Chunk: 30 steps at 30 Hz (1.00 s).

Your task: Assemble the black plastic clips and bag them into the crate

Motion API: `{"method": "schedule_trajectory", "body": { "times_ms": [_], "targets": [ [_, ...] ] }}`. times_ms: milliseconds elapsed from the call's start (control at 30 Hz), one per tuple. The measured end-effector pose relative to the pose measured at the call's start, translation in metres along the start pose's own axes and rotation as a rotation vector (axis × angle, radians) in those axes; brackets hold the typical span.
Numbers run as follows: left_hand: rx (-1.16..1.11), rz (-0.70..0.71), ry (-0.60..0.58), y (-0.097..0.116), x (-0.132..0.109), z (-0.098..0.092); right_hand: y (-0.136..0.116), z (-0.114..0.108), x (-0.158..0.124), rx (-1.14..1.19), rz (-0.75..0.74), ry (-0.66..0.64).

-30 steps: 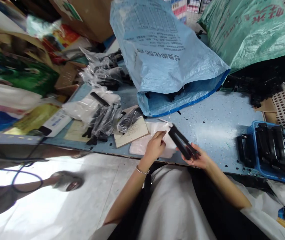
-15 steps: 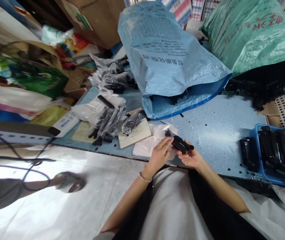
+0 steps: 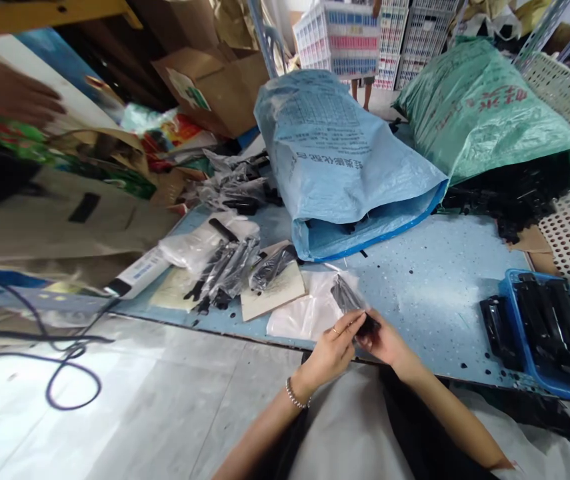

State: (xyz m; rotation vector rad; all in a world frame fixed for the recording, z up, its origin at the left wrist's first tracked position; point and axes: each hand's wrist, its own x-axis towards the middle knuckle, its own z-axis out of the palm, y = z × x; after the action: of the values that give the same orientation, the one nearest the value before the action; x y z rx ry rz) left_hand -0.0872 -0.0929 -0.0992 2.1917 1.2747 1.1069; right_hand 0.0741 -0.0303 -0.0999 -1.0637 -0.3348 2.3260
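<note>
A long black plastic part (image 3: 347,297) lies inside a clear plastic sleeve, slanting over the front edge of the bench. My left hand (image 3: 335,348) pinches the near end of the sleeved part between thumb and fingers. From the right, my right hand (image 3: 387,343) grips the same near end, its fingers curled around it. Beneath the part's far end is a stack of clear plastic bags (image 3: 297,308) on the bench. Just left of these, another bagged black part (image 3: 272,265) rests on a pale board (image 3: 272,293).
Several bagged black parts (image 3: 225,270) lie farther left, beside a white boxy device (image 3: 139,272). A blue sack (image 3: 345,147) and a green sack (image 3: 485,113) stand behind. At right is a blue basket (image 3: 525,327) of black parts. A co-worker's hand (image 3: 15,87) shows upper left.
The black part, bare in my hands before, is now in a clear sleeve. Both hands have come closer together at its near end. A co-worker at left has moved nearer the bench.
</note>
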Motion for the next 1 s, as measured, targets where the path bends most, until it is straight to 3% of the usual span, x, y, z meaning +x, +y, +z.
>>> {"method": "schedule_trajectory", "body": {
  "times_ms": [100, 233, 467, 1000],
  "targets": [
    [-0.066, 0.002, -0.010, 0.004, -0.001, 0.002, -0.001, 0.006, -0.002, -0.180, -0.182, 0.108],
    [-0.112, -0.034, -0.031, 0.004, 0.000, 0.006, 0.001, 0.007, -0.003, -0.371, -0.263, 0.224],
    [-0.155, -0.085, 0.009, -0.006, -0.004, 0.016, 0.001, 0.002, 0.003, -0.549, -0.298, 0.146],
    [-0.186, -0.159, 0.021, -0.008, -0.005, 0.023, 0.007, -0.008, 0.006, -0.595, -0.331, 0.136]
  ]
}}
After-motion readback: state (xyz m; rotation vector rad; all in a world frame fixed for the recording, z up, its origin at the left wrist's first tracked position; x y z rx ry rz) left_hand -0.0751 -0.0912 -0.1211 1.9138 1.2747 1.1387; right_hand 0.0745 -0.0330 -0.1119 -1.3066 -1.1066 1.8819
